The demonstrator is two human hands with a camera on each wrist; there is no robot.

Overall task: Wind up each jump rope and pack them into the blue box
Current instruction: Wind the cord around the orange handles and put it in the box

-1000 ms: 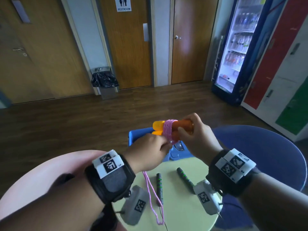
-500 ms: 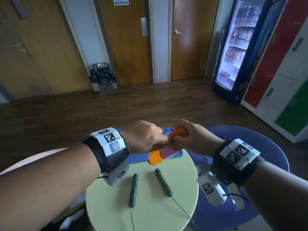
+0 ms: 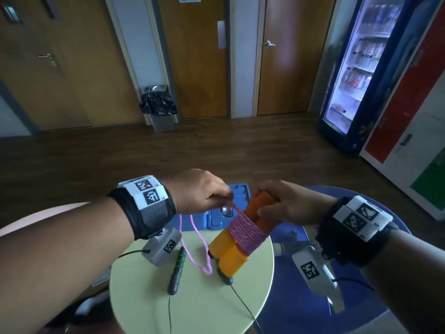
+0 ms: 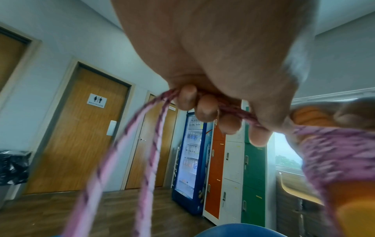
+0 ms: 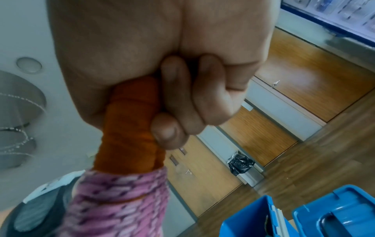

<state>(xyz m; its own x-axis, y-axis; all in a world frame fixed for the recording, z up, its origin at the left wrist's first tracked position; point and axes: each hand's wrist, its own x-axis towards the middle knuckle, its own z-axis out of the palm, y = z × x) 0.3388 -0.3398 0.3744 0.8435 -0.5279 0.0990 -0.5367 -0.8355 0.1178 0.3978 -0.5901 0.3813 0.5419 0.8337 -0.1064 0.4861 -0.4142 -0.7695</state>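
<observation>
My right hand [image 3: 272, 208] grips the two orange handles [image 3: 231, 251] of a jump rope, held side by side and tilted down to the left over the round table [image 3: 192, 297]. Pink rope [image 3: 248, 231] is coiled tightly round their middle. In the right wrist view my fingers [image 5: 178, 102] curl round the handles [image 5: 129, 121] above the pink coils [image 5: 113, 203]. My left hand [image 3: 207, 196] pinches the loose pink rope [image 4: 121, 160], whose doubled tail [image 3: 199, 249] hangs down to the table. The blue box [image 3: 236, 208] stands behind the hands, its lid [image 5: 336, 214] open.
A second jump rope with black, green-marked handles [image 3: 177, 271] and thin black cord lies on the pale green table. A blue chair [image 3: 361, 297] stands at the right and a pink one [image 3: 36, 215] at the left. A drinks fridge [image 3: 356, 68] and lockers line the right wall.
The left hand has pulled the loose rope up and left of the handles, so the hanging loop shows again. More pink coils cover the handles, which stay tilted down toward the table.
</observation>
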